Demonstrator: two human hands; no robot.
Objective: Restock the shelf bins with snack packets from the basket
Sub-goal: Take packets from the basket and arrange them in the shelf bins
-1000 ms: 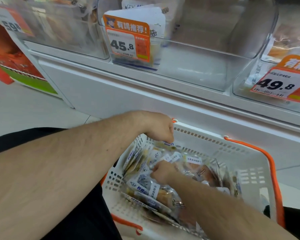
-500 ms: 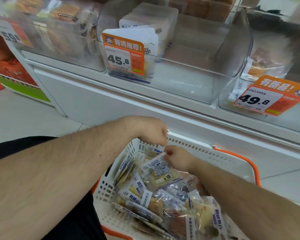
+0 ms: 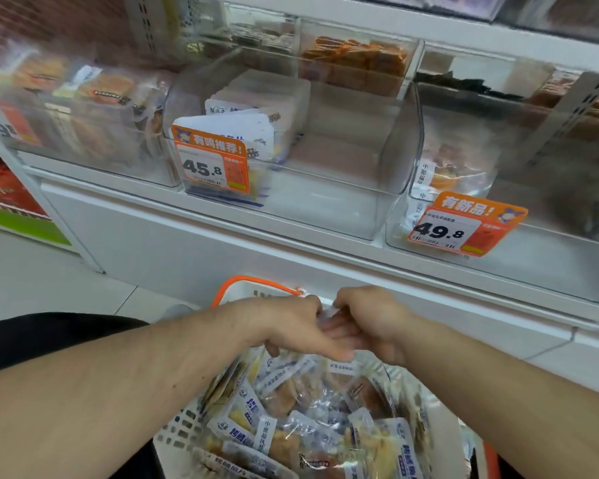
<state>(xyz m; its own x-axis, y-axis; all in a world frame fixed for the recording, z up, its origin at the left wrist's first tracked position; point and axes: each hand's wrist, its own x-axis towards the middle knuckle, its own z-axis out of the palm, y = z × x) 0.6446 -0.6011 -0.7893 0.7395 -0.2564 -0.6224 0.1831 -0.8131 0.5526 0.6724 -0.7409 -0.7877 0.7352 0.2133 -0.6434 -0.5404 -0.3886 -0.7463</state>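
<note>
Head view: your two hands, left hand [image 3: 291, 326] and right hand [image 3: 370, 323], meet at 12 o'clock above one white basket [image 3: 177, 433], fingers pinching a clear snack packet [image 3: 325, 314] between them. Three price tags front three clear bins [image 3: 325, 202]. Since a second ago, both hands have risen from the heaped packets.

Basket [image 3: 180, 433] sits at lower centre of frame, packets [image 3: 301, 420] piled in it. Both hands meet above its far rim: left hand [image 3: 291, 326] touching right hand [image 3: 370, 323]. Above, 3 shelf bins [image 3: 325, 216] stand side by side; 45.8 tag [image 3: 211, 164] left of 49.8 tag [image 3: 464, 224].
</note>
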